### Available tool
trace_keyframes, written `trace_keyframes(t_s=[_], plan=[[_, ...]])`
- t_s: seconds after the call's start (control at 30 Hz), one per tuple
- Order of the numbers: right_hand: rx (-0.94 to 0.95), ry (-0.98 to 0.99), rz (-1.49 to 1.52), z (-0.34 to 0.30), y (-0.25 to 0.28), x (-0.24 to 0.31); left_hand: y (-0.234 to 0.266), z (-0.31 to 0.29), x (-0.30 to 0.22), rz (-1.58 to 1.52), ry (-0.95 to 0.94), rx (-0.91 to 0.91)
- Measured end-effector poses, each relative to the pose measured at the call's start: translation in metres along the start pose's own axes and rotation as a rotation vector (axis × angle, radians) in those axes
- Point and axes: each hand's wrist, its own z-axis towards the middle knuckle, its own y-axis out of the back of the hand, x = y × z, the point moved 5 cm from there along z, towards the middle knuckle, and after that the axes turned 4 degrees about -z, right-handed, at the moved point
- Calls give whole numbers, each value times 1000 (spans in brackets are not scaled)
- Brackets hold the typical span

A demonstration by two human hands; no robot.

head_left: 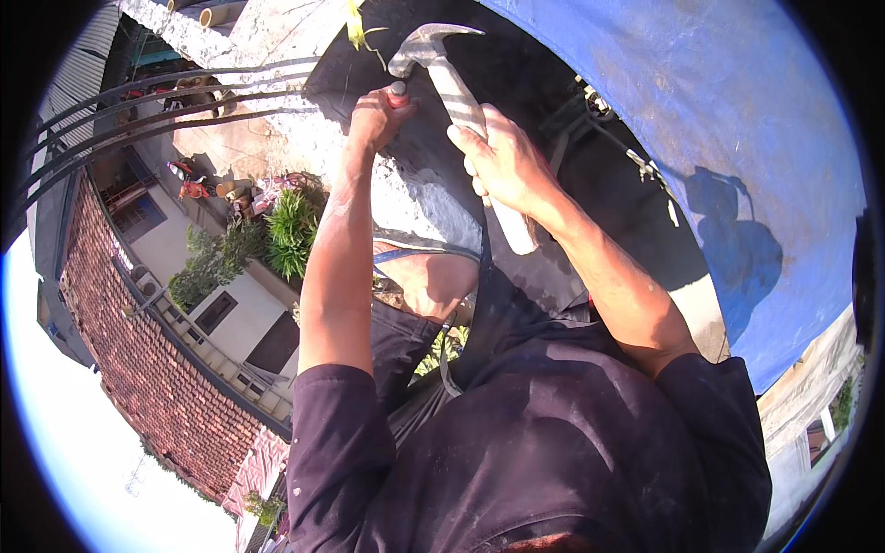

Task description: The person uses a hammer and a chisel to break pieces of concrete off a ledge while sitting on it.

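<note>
My left hand (372, 122) is closed around what looks like a chisel; only its round grey end (398, 88) and a bit of red below that show. The rest of the tool is hidden by the fingers. My right hand (509, 166) grips the pale handle of a claw hammer (430, 48) partway along, leaving the butt sticking out below the fist. The hammer's metal head is just above the chisel's grey end, with a small gap between them. Rough white-grey concrete (419, 194) lies under and beside my left hand.
A blue sheet (719, 83) fills the right side and carries my shadow. Several dark bars or cables (184, 92) run in from the left. Far below are a tiled roof (157, 359), green plants (293, 230) and a yard. My bare leg (429, 281) is braced near the concrete.
</note>
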Motion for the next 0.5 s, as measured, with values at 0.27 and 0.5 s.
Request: trace_keyframes(t_s=[0.27, 0.5], plan=[[-104, 140, 29, -6, 23, 31, -2, 2, 19, -156, 16, -48], [-208, 304, -489, 9, -10, 6, -14, 2, 23, -42, 20, -46]])
